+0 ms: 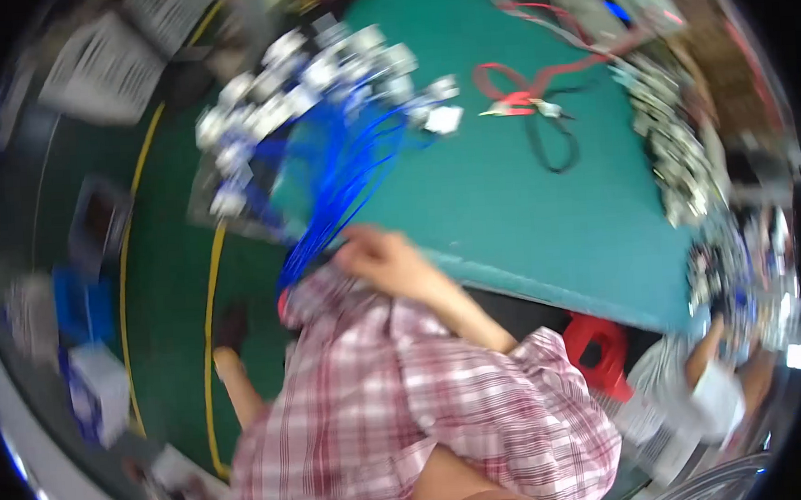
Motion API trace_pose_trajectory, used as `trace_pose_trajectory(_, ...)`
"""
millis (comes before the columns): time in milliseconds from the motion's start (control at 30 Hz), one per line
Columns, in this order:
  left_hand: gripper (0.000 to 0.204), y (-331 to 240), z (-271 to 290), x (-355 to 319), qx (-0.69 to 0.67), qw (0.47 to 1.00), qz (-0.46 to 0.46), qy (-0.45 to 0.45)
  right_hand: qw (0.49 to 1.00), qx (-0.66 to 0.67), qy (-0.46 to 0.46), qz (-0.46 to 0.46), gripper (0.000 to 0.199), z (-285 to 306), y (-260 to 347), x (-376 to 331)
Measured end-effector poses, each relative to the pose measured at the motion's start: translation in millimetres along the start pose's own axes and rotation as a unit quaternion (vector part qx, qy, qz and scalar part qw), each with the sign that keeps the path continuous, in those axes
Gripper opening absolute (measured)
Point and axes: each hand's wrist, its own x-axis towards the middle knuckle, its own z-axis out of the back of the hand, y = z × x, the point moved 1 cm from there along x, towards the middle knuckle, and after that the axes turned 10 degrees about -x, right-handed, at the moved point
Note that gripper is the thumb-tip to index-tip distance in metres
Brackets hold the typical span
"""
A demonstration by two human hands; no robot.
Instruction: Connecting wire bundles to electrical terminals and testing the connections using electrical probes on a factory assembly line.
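Observation:
A bundle of thin blue cables (338, 185) runs over the table's near left corner. White connectors (271, 116) are massed at its far end. The cables narrow to a tight bunch beside my plaid shirt, where the fabric hides their near end. My right hand (385, 258) is just right of that bunch, at the table's edge. Its fingers look bent but are smeared by motion, so I cannot make out whether they hold a cable. I see no left hand; a bare limb (235, 385) at the lower left ends in a dark blur, probably a leg with a shoe.
On the green table (507, 217) lie red-handled pliers (519, 97) and a black cable loop (554, 151). Piled connectors (676, 159) line its right side. A red stool (598, 353) and a person in white (684, 389) are at the right. Blue bins (85, 307) stand left.

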Motion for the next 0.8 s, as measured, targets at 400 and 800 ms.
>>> trace_pose_trajectory(400, 0.041, -255.3, 155.0, 489.4, -0.074, 0.975, -0.185, 0.094, 0.997, 0.056, -0.053, 0.013, 0.023, 4.5, -19.9, 2.9)
trace_pose_trajectory(800, 0.042, -176.3, 126.1, 495.7, -0.196, 0.966, 0.058, 0.157, 0.988, -0.149, -0.033, 0.017, 0.03, 25.0, 18.8, 28.9)
